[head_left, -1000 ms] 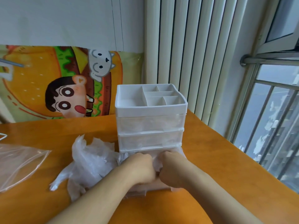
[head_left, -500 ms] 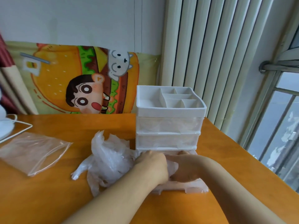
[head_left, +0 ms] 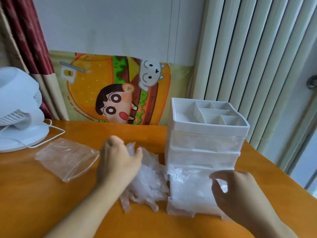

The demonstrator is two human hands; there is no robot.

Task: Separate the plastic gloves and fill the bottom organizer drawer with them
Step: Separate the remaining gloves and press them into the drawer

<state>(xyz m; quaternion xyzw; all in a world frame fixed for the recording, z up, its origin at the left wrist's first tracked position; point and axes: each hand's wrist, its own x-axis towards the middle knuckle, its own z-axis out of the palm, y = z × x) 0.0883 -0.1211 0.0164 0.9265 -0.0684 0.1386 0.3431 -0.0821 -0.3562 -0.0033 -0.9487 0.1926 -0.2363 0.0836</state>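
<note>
A white organizer (head_left: 207, 130) stands on the orange table, its bottom drawer (head_left: 180, 211) pulled out toward me. Crumpled clear plastic gloves (head_left: 190, 186) lie inside the drawer. A loose pile of plastic gloves (head_left: 149, 184) sits on the table just left of it. My left hand (head_left: 118, 162) is on top of that pile, its fingers curled into the plastic and the thumb spread, with plastic poking up between them. Over the right part of the drawer hovers my right hand (head_left: 238, 193), fingers loosely bent and holding nothing.
An empty clear zip bag (head_left: 66, 158) lies to the left of the pile. A white fan (head_left: 17, 109) with a white cable (head_left: 53, 134) stands at the far left. Behind are a cartoon poster (head_left: 120, 93) and vertical blinds (head_left: 253, 57).
Both hands were pressed into the drawer together. My left hand has since moved left onto the loose pile, and my right hand has lifted off the gloves. The view turned left.
</note>
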